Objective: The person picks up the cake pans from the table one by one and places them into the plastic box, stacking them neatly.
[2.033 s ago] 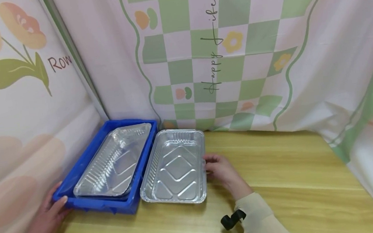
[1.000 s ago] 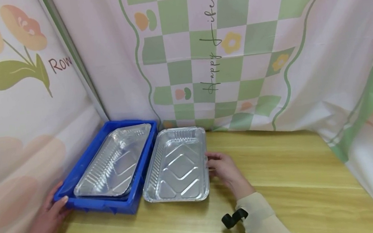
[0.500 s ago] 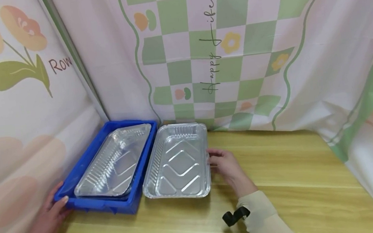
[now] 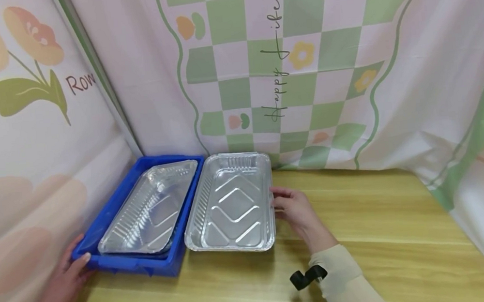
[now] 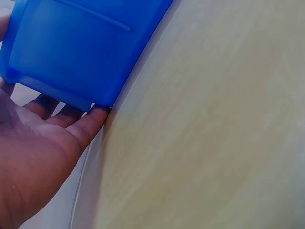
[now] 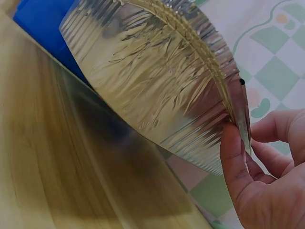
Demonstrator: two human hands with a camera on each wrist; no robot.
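My right hand (image 4: 298, 216) pinches the right rim of a silver foil baking pan (image 4: 235, 207). In the right wrist view the thumb and fingers (image 6: 232, 157) hold that rim, and the pan's right side (image 6: 147, 71) is raised above the table. Its left edge lies close along a blue plastic crate (image 4: 128, 264); whether they touch is unclear. A second foil pan (image 4: 156, 210) sits tilted inside the crate. My left hand (image 4: 62, 287) grips the crate's near left corner, thumb at the rim. In the left wrist view its fingers (image 5: 86, 126) reach along the crate's outer wall (image 5: 71, 52).
The crate stands against the printed cloth wall (image 4: 31, 190) on the left. A checkered cloth (image 4: 278, 69) hangs behind the wooden table (image 4: 364, 236). Bare wood extends to the right of the foil pan and in front of it.
My right hand has moved the foil pan away from me and slightly right, and it looks higher. My left hand, the crate and the pan inside it have stayed put.
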